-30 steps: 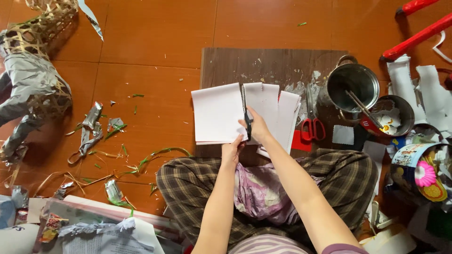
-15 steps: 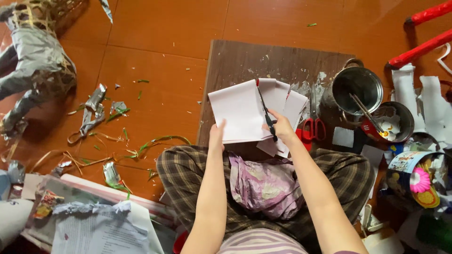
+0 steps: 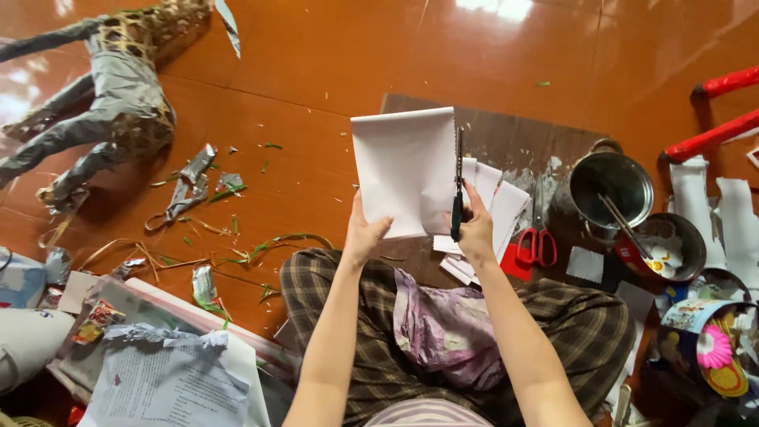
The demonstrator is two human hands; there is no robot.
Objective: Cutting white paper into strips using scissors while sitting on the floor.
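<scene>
Mid-cut, by the look of it. Left hand (image 3: 365,233) pinching the sheet (image 3: 403,170) at its lower edge, centre frame; right hand (image 3: 477,229) clenched on scissors (image 3: 457,186), blades up its right edge. Strips (image 3: 494,198) already stacked behind.

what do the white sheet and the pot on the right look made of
The white sheet looks like thin matte paper: it stands curled in the left hand. The pot looks like bare metal, probably steel: grey and shiny inside, with a loop handle.
</scene>
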